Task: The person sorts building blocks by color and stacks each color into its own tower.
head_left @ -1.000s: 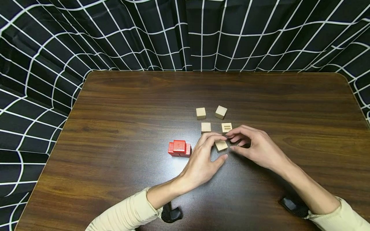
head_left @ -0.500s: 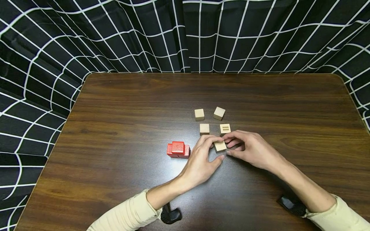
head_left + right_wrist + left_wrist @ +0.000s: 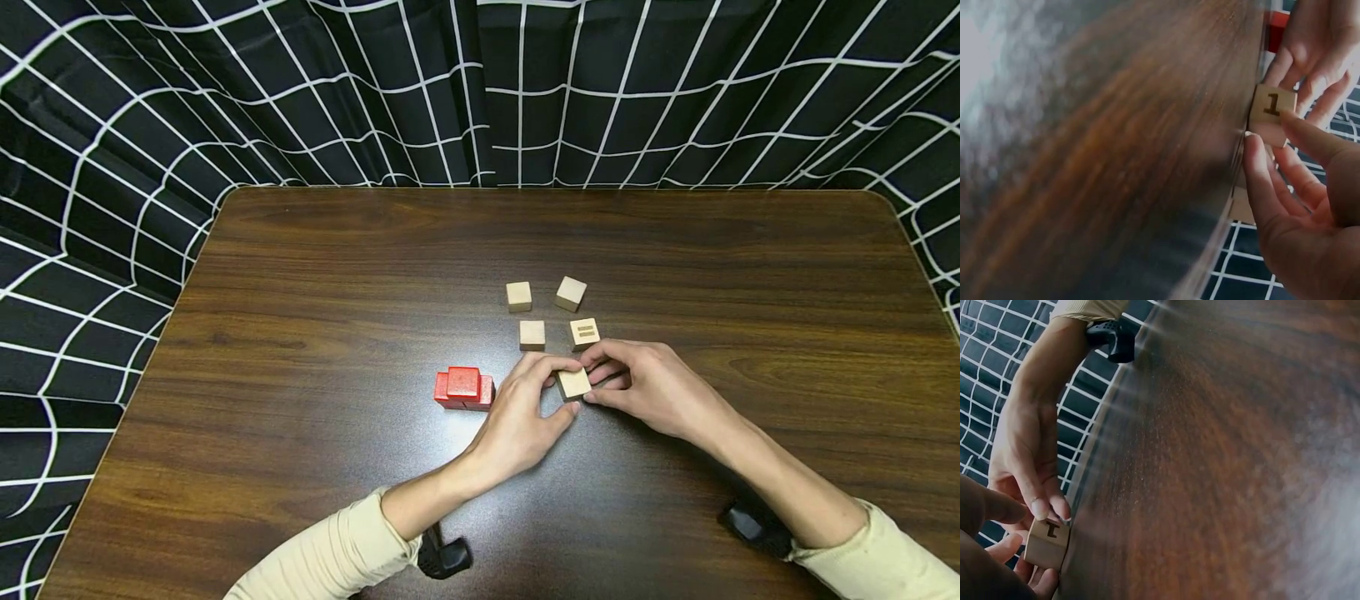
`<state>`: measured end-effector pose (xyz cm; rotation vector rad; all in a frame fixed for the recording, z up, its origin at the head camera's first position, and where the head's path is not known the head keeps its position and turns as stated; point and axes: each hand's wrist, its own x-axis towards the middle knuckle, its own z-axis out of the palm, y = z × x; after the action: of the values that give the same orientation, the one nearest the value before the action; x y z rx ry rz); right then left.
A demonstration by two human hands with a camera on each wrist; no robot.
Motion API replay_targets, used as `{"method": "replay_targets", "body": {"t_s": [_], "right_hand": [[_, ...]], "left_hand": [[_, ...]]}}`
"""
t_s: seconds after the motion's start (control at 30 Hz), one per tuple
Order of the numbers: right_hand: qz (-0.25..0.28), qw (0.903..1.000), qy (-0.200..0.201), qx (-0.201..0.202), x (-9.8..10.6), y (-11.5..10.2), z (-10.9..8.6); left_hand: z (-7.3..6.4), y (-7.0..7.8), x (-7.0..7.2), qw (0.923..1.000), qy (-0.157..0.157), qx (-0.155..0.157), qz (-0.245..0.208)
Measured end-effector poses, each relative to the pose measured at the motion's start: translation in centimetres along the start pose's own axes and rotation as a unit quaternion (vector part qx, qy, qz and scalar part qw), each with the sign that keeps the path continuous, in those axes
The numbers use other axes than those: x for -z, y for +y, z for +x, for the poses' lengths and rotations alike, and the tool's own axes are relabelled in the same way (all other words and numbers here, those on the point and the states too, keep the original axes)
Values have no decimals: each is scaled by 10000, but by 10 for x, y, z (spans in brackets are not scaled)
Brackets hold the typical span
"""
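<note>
A pale wooden cube (image 3: pixel 574 383) sits between both hands in the head view, with a dark "1" on the side facing the person, seen in the right wrist view. My left hand (image 3: pixel 517 417) curls about its left side, index finger along the far top edge and thumb by the near face. From the right, my right hand (image 3: pixel 660 387) has thumb and fingertips at the cube's right corners. Just behind stands a cube marked with two dark bars (image 3: pixel 584 333), close to the right fingertips. A plain wooden cube (image 3: pixel 532 335) lies to its left.
Farther back are two more plain cubes, a left one (image 3: pixel 519 297) and a turned right one (image 3: pixel 571 293). Red blocks (image 3: pixel 463 385) form a small stack just left of the left hand. The brown wooden table (image 3: pixel 315 333) ends at a black gridded curtain (image 3: pixel 360 100).
The right hand has come in from the right until its fingertips meet the cube. The cube has turned slightly between the hands, while the left hand stays nearly in place.
</note>
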<state>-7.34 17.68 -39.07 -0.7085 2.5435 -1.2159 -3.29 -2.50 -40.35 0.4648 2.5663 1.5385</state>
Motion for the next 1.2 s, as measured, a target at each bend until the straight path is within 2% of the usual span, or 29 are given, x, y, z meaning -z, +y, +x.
{"method": "replay_targets", "body": {"t_s": [0.27,0.57,0.9,1.2], "right_hand": [[44,9997,-78,-223,1,-5,-7],[196,9993,-109,-290,1,-11,-12],[78,9995,-49,-306,-2,-12,-15],[-34,9991,-93,-420,-4,-11,-15]], "left_hand": [[-2,0,-1,9998,8,97,-148],[-5,2,-1,9999,92,77,52],[-9,0,-2,9998,66,189,-76],[-12,-3,-3,9997,128,221,51]]}}
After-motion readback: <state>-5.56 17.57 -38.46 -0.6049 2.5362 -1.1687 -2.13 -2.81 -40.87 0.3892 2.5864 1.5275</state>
